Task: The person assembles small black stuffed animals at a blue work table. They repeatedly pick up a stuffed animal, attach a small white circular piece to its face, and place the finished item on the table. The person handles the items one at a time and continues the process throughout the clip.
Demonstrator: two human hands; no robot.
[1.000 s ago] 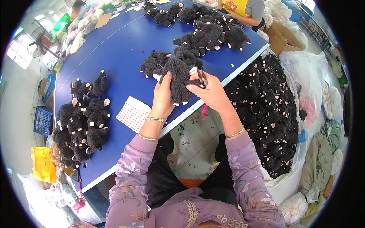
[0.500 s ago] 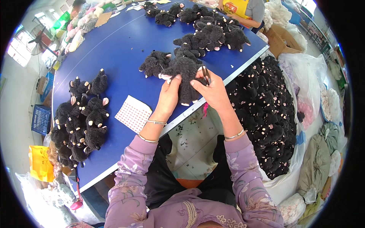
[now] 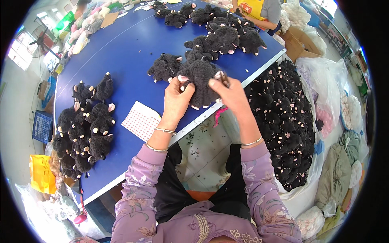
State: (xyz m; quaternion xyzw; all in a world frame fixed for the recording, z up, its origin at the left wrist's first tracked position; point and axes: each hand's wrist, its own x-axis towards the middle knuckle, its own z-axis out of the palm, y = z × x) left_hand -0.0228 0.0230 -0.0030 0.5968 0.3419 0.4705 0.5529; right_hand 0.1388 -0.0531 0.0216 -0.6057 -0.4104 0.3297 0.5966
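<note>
A black plush toy (image 3: 201, 83) with pale pink ears and paws is held up over the table's near edge. My left hand (image 3: 178, 95) is closed on its left side, thumb pressed against the fur. At the toy's right side, my right hand (image 3: 231, 93) is closed round a small dark two-pronged tool (image 3: 224, 79), which looks like snips or tweezers and is mostly hidden by the fingers. That hand's thumb touches or nearly touches the fur. Another black plush toy (image 3: 164, 67) lies on the table just beyond my left hand.
The blue table (image 3: 133, 60) carries a plush pile (image 3: 87, 129) at left and another (image 3: 223, 34) at the far side. A printed label sheet (image 3: 141, 121) lies near my left wrist. Right of the table stands a large sack of black plush (image 3: 283, 125). A person (image 3: 263, 14) is beyond the table.
The plush toy has turned and risen slightly between my hands. My right hand has shifted a little right, and its tool now shows less clearly.
</note>
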